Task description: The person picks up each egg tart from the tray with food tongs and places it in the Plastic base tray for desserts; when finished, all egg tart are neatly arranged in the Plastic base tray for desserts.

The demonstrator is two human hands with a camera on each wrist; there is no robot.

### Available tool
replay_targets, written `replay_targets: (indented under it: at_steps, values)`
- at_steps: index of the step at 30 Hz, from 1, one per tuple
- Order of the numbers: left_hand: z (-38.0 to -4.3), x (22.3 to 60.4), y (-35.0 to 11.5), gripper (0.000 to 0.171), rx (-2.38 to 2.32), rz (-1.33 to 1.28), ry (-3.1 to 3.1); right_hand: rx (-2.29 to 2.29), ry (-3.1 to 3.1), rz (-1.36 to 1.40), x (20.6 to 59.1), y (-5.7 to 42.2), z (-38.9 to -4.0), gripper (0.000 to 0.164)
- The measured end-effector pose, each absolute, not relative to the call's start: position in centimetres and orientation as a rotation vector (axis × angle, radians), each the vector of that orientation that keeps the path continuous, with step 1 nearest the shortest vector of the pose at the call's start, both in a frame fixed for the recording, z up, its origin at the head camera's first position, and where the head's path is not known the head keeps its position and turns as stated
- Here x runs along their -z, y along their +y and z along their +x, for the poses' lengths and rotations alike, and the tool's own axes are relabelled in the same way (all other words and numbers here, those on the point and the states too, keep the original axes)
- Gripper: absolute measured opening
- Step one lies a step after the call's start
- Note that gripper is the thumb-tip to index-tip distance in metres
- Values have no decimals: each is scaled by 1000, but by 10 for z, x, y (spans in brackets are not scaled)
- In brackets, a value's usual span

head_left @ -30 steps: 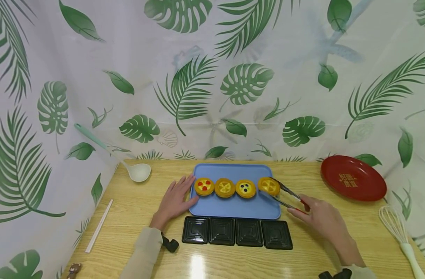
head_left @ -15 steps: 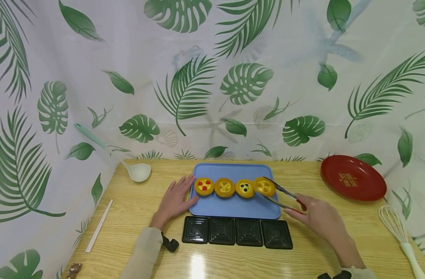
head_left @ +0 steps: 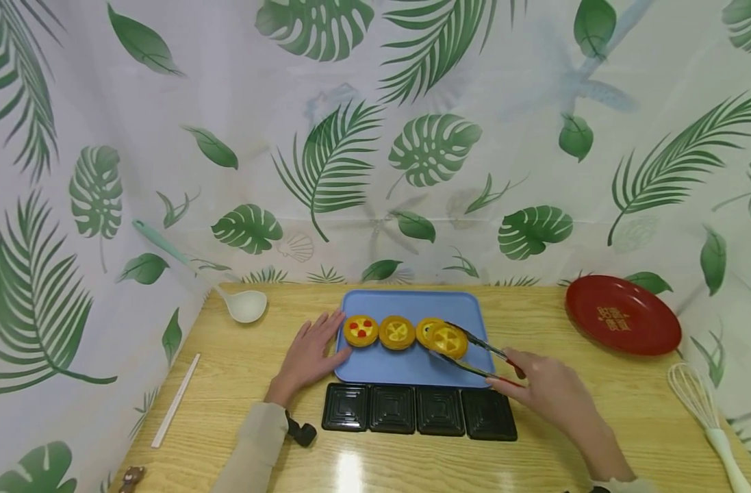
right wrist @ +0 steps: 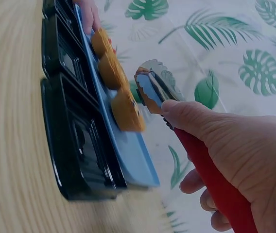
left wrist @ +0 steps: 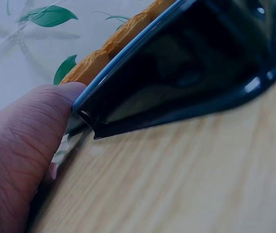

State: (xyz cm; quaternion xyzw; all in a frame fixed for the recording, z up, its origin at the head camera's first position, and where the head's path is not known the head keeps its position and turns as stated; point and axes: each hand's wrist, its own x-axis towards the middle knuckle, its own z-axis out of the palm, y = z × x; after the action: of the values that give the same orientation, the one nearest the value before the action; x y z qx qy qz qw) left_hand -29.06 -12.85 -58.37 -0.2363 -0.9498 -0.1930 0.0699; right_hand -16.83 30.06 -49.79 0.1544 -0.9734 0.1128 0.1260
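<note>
My right hand grips red-handled tongs. Pinched in their metal tips is an egg tart with a wedge-pattern top, raised above the blue tray. In the head view it partly covers a tart with dark berries. Left of that one sit another wedge-topped tart and a tart with red pieces, side by side on the tray. My left hand rests at the tray's left edge, fingers extended. In the left wrist view the thumb touches the rim.
Several square black dishes stand in a row before the tray. A red plate leans at the back right, above a whisk. At left lie a ladle, a white stick and a small bear figure.
The rightmost tart has been lifted off the tray in the tongs and carried left, over the berry tart. My right hand moved left with it; my left hand stayed put.
</note>
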Motion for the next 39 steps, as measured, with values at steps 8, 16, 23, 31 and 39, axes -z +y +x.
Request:
replay_targets:
  at_steps: [8,16,23,31,39]
  values:
    - [-290,584,-128,77,588,-716,-2841,-331,-2793,542,500,277,-165,50]
    - [-290,582,-129,77,608,-729,-2856,-332,-2729,649,500,255,-162,50]
    - [-292,585,-130,77,602,-743,-2844,-318,-2753,744,501,227,-158,59]
    - [-292,585,-131,77,596,-751,-2852,-344,-2742,893,510,198,-156,61]
    - [-291,584,-130,77,598,-744,-2856,-335,-2737,961,514,181,-157,60]
